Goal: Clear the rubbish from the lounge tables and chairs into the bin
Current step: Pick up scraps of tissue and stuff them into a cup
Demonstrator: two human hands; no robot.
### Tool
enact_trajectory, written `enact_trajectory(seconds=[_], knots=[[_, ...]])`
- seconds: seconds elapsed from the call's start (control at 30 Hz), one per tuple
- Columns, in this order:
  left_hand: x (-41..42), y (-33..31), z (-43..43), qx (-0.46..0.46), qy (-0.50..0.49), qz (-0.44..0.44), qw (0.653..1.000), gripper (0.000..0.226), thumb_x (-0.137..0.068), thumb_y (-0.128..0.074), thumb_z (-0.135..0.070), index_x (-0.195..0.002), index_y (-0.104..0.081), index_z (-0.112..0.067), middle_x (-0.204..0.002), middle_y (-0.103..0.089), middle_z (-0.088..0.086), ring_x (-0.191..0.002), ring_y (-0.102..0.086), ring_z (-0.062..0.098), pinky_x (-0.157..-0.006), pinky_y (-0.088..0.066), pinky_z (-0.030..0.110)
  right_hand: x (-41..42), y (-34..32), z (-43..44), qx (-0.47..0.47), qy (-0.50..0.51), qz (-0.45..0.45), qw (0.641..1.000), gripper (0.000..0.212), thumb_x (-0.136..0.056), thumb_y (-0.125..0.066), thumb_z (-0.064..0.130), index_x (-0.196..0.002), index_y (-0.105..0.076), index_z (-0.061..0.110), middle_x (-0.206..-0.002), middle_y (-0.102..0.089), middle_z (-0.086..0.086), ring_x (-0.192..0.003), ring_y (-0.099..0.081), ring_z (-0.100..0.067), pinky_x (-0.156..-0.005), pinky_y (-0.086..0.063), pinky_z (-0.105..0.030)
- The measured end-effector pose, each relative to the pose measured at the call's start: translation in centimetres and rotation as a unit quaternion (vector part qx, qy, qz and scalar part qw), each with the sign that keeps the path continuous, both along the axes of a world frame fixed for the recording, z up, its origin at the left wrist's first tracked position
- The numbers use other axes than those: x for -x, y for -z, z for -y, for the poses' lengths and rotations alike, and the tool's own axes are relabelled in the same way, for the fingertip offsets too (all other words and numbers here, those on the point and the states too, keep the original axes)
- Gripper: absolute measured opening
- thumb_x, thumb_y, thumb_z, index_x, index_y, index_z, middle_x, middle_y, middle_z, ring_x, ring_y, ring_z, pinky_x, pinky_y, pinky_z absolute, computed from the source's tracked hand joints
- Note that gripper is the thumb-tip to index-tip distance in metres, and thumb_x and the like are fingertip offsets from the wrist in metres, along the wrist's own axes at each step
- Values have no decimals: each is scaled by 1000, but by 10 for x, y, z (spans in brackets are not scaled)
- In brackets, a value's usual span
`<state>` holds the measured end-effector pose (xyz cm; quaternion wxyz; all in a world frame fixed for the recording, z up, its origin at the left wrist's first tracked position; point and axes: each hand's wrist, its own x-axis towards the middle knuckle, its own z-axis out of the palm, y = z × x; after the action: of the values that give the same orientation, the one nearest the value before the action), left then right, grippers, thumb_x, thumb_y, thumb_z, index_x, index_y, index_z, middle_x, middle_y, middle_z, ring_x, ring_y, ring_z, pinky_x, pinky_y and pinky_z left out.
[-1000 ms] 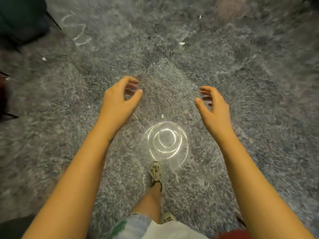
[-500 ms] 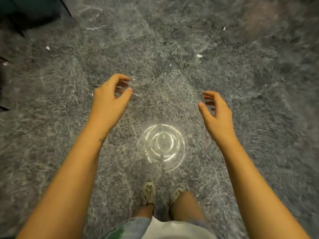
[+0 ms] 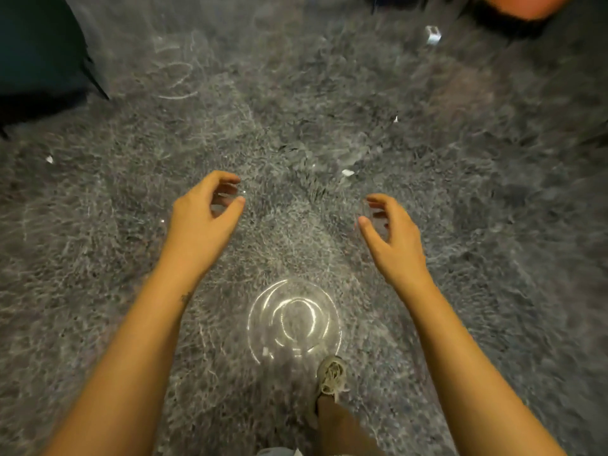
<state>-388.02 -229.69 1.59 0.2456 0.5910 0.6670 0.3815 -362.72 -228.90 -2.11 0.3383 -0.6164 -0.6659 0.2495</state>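
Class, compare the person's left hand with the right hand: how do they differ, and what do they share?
The left hand reaches slightly further forward than the right hand. Near the left hand's wrist sits a small dark mark; the right hand's wrist shows none. Both hands are empty and loosely curled, above the grey carpet.

both arms outstretched, left hand (image 3: 200, 222) and right hand (image 3: 393, 238) loosely curled, empty
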Motion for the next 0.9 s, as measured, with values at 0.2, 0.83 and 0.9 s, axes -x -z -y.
enact_trajectory(seconds=[0.2,0.83,0.9], knots=[[-116,-32,-128,-28,36,4,999,23,-87,-59,-12,-110,-59,-13,-97,-61,-2,-85,-56,11,-69,-39,5,-97,-35,-122,-19,-5,2,1000,33,-90,-57,22,-122,-51,14,-114,-55,2,-101,-51,-10,-87,-36,-21],[-332,-49,-567,-30,156,-23,987,25,-87,-60,-19,-112,-57,-17,-97,-58,-5,-86,-54,7,-76,-38,16,-317,-49,-511,-27,148,-1,989,33,-93,-52,26,-125,-48,17,-124,-54,-3,-110,-52,-20,-89,-43,-32],[-354,-53,-616,-23,168,-19,985,25,-88,-59,-19,-112,-57,-17,-98,-59,-4,-88,-55,9,-79,-41,22,-339,-52,-553,-21,162,-2,986,34,-93,-52,26,-125,-48,18,-125,-54,-2,-110,-52,-19,-89,-42,-31]])
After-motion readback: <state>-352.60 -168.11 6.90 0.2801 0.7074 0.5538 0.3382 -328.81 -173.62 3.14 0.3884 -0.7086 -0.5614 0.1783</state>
